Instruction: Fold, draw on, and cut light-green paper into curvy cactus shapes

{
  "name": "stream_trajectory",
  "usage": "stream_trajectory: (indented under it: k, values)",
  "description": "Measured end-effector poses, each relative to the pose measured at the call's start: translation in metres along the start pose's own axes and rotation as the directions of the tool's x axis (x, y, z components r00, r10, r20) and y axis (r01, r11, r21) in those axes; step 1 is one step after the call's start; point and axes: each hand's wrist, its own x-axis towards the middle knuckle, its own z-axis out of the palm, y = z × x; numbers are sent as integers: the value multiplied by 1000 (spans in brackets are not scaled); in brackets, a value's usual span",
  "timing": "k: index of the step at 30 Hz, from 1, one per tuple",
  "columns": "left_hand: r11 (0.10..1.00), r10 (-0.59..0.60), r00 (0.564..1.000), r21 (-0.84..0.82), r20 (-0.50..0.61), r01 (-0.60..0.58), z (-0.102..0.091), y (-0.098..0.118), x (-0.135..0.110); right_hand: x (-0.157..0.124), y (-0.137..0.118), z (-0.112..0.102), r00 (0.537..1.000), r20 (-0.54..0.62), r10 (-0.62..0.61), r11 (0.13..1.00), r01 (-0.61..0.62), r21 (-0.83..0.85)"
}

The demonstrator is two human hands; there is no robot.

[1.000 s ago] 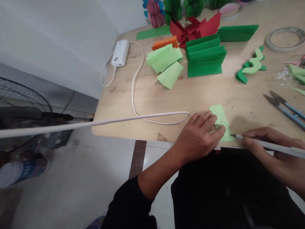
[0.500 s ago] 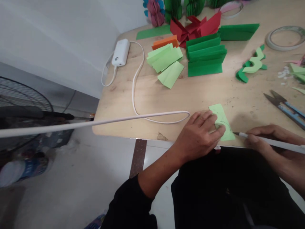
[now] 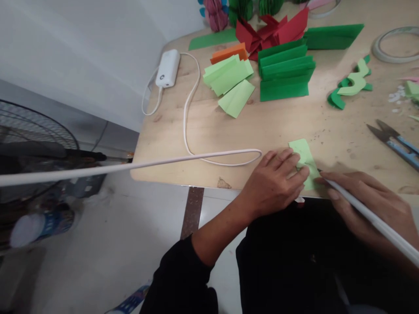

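A small light-green folded paper (image 3: 303, 152) lies at the near edge of the wooden table (image 3: 278, 122). My left hand (image 3: 273, 183) presses flat on its lower left part, fingers stretched over it. My right hand (image 3: 366, 205) grips a long white pencil (image 3: 369, 218), and the tip rests on the paper's right side beside my left fingertips. Faint drawn lines show on the paper.
Stacks of folded light-green (image 3: 231, 80), dark-green (image 3: 284, 69), orange (image 3: 229, 52) and red paper (image 3: 271, 32) lie further back. Green cut shapes (image 3: 350, 87), scissors (image 3: 393, 139) and a tape ring (image 3: 393, 43) are to the right. A white power bank (image 3: 167, 68) with a cable (image 3: 196, 157) sits left; a fan (image 3: 32, 139) stands on the floor.
My right hand has moved left and forward, bringing the pencil tip from the paper's lower right corner up onto its right side. The left hand stays pressed on the paper.
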Motion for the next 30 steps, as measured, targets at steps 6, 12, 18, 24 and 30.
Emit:
stream_trajectory:
  k: [6, 12, 18, 24, 30]
  values:
    - [1000, -21, 1000, -9, 8, 21, -2, 1, 2, 0, 1, 1, 995, -37, -96, 995, 97, 11]
    - [998, -56, 997, 1, 51, 56, -3, 3, 4, 1, 3, 4, 985, -56, -163, 987, 163, -2]
    - [997, -69, 996, -19, 56, 70, -2, 3, 4, -1, 4, 6, 988, -59, -144, 989, 145, 3]
    - [999, -52, 999, -14, 2, 52, -1, 2, 3, -3, 4, 1, 993, -26, 119, 993, -119, 13]
    - [999, -52, 999, -14, 9, 52, 0, 2, 3, -4, -1, -10, 965, 35, 260, 951, -263, 165]
